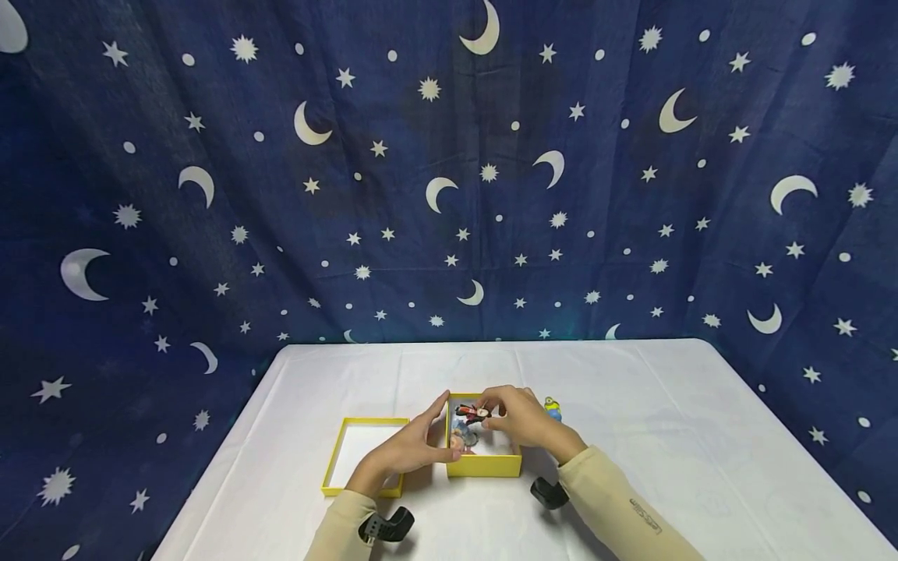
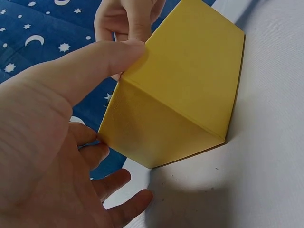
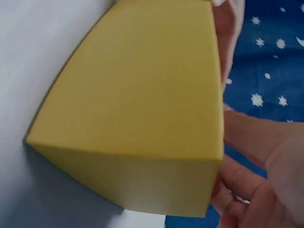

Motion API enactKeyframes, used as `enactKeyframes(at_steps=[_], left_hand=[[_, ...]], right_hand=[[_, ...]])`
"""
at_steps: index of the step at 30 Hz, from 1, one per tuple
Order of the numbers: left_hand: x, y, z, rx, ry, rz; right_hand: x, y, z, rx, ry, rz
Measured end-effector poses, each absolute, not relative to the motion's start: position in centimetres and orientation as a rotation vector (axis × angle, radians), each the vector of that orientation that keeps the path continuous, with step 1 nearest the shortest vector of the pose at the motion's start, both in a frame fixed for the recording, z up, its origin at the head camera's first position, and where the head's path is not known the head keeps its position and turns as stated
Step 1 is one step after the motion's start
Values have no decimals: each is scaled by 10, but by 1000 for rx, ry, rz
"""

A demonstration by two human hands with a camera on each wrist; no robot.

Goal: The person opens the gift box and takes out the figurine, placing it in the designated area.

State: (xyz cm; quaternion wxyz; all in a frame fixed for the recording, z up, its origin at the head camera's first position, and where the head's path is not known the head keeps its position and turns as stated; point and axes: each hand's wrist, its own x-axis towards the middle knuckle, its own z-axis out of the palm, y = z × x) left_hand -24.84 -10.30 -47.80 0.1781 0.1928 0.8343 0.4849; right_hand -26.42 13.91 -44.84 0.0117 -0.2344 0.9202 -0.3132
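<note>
A yellow box [image 1: 484,466] with a white inside stands on the table, its top uncovered. My left hand [image 1: 410,446] spans its left side, the thumb on the front rim and the other fingers spread along the left wall; the left wrist view shows these fingers mostly straight. Over the box, my right hand [image 1: 517,414] pinches a small red-and-black figurine [image 1: 471,413], which lies sideways at the fingertips. Below it inside the box is a blue, grey and pinkish figurine [image 1: 463,433]. In the right wrist view the box wall [image 3: 133,95] hides the figurines.
A shallow yellow-edged lid [image 1: 356,452] lies left of the box, white inside up, partly covered by the left arm. A yellow-and-blue Minion figurine [image 1: 553,408] stands just behind the right hand. The white tablecloth [image 1: 631,405] meets a starry blue curtain [image 1: 393,195] behind.
</note>
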Motion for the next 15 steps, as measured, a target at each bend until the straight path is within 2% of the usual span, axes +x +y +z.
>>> enactKeyframes(at_steps=[15], left_hand=[[-247, -103, -478, 550, 2372, 1361]], right_hand=[[-258, 154, -454, -709, 2815, -1414]])
